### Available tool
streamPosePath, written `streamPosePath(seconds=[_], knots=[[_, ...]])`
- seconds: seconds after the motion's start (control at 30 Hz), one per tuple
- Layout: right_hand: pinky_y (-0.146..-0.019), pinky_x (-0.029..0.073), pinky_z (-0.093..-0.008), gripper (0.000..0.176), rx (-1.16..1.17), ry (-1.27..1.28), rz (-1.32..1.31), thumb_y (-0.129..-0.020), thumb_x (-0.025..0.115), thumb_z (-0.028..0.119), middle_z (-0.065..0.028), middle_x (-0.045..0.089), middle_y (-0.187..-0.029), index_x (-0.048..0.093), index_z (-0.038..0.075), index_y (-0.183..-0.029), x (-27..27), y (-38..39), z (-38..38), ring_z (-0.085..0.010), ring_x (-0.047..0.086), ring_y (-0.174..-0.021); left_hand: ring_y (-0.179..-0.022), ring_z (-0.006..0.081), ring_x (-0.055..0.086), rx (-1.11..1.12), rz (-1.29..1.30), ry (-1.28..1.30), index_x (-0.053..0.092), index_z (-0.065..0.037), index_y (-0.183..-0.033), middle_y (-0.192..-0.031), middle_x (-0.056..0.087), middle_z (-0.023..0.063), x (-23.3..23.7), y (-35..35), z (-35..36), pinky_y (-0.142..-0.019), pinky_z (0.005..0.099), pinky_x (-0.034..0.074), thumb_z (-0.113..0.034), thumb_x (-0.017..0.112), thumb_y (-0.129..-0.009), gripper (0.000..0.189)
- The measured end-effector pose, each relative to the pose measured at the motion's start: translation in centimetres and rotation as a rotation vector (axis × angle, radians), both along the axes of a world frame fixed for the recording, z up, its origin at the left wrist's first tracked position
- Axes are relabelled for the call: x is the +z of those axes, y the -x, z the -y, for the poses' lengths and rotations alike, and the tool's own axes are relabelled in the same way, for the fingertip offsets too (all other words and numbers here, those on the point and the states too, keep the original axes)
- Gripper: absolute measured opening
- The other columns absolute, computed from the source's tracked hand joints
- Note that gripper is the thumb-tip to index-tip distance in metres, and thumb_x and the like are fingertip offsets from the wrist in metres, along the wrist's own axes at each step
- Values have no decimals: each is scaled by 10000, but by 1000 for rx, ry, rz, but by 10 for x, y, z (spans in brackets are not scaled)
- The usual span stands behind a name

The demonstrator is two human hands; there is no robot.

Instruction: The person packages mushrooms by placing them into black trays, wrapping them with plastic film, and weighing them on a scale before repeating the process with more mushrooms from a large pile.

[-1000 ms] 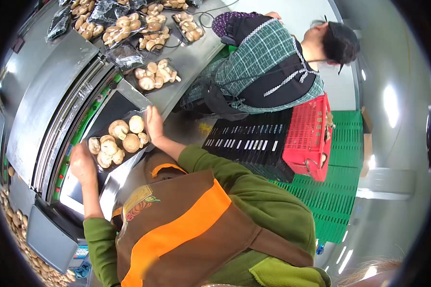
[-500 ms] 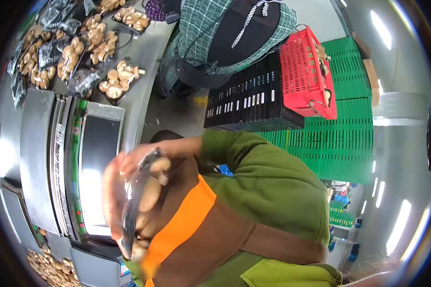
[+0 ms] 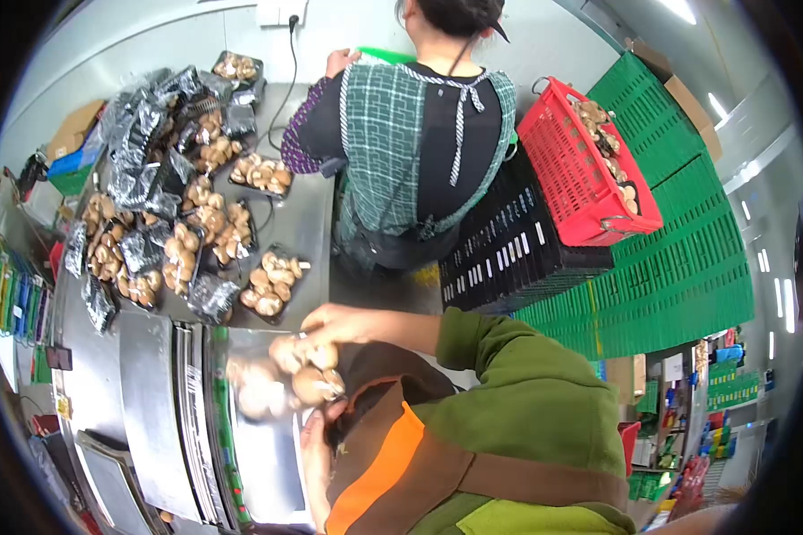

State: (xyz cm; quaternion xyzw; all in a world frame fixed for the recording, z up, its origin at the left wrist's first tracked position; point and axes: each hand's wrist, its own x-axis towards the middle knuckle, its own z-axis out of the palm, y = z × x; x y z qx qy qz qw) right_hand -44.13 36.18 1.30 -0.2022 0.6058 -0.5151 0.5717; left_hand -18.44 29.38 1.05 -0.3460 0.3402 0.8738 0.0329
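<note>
Between my hands is a pack of brown mushrooms (image 3: 310, 367), tilted over the pale plate of a wrapping machine (image 3: 272, 468). Its left part is smeared by motion and glare. My right hand (image 3: 337, 326) grips the pack's upper edge, fingers closed on it. Lower down, my left hand (image 3: 316, 441) holds the near bottom edge, with its thumb showing by the mushrooms and most fingers hidden. The nearest other pack, a black tray of mushrooms (image 3: 272, 283), lies on the metal table (image 3: 303, 236) just beyond the machine.
Many film-wrapped mushroom trays (image 3: 147, 169) are heaped at the back left. A co-worker (image 3: 419, 152) in a green checked apron stands beyond the table. Right of them, a red basket (image 3: 589, 169) of mushrooms sits on stacked black crates (image 3: 517, 254), with green crates (image 3: 687, 250) behind.
The pack has turned from on edge, near my chest, so its mushrooms face up over the machine. My right hand has shifted to its upper edge. The view has tilted up, showing more of the co-worker.
</note>
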Motion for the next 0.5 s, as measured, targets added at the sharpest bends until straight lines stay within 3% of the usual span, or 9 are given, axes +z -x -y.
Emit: streamPosePath(seconds=[0.03, 0.07, 0.1, 0.17, 0.23, 0.27, 0.37, 0.43, 0.5], knots=[[-659, 503, -270, 302, -56, -15, 22, -816, 709, 246, -42, 637, -894, 640, -4, -973, 5, 18, 7, -114, 603, -792, -1071, 227, 577, 27, 20, 3, 507, 34, -1241, -1161, 623, 179, -2, 7, -2, -978, 335, 419, -259, 500, -977, 394], [-629, 517, -290, 287, -177, 3, -32, -829, 693, 248, -29, 625, -871, 629, 5, -967, 4, 33, 21, -128, 607, -762, -971, 191, 614, 80, 20, -3, 517, 32, -1223, -1011, 678, 147, 2, 12, -4, -911, 322, 466, -231, 518, -971, 364], [-671, 542, -307, 315, -273, 147, 29, -844, 686, 275, -62, 646, -934, 618, 14, -1008, 4, 47, 25, -174, 642, -812, -971, 191, 614, 94, 16, 2, 517, 32, -1223, -1011, 678, 147, 0, 14, -3, -911, 322, 466, -231, 518, -971, 364], [-728, 555, -315, 343, -488, 339, 368, -884, 641, 328, -103, 655, -1015, 616, 31, -1053, -32, 75, 51, -213, 660, -893, -878, 168, 625, 165, 43, 33, 528, 26, -1207, -959, 681, 124, -10, 10, -6, -845, 299, 491, -209, 527, -966, 337], [-784, 557, -322, 396, -535, 247, 571, -922, 575, 374, -142, 646, -1077, 590, 38, -1133, -36, 74, 71, -238, 661, -946, -832, 139, 613, 223, 71, 35, 550, 18, -1181, -926, 683, 95, -13, 9, -8, -806, 275, 487, -194, 531, -963, 305], [-782, 555, -301, 434, -395, 306, 661, -940, 538, 392, -139, 644, -1078, 559, 31, -1180, -46, 59, 82, -230, 660, -948, -818, 127, 608, 245, 87, 59, 563, 11, -1168, -921, 682, 85, -14, 7, -11, -786, 263, 480, -190, 537, -959, 291], [-726, 546, -283, 360, -8, 35, 716, -906, 603, 370, -101, 674, -991, 592, 60, -1090, -73, 2, 87, -186, 665, -859, -809, 107, 598, 345, 139, 51, 602, -23, -1090, -911, 677, 60, -19, -3, -26, -764, 251, 466, -179, 550, -948, 218], [-711, 538, -271, 284, 80, -95, 530, -912, 609, 288, -95, 672, -978, 600, 53, -1072, -50, -44, 91, -164, 655, -852, -833, 121, 604, 337, 188, 106, 605, -21, -1057, -932, 675, 63, -27, -14, -34, -796, 254, 471, -171, 552, -945, 195], [-699, 526, -257, 224, 166, -86, 527, -915, 609, 225, -77, 667, -953, 605, 57, -1064, -49, -79, 92, -135, 641, -822, -904, 129, 604, 427, 132, 63, 602, -6, -1012, -955, 669, 69, -31, -27, -44, -853, 265, 471, -163, 557, -939, 179]])
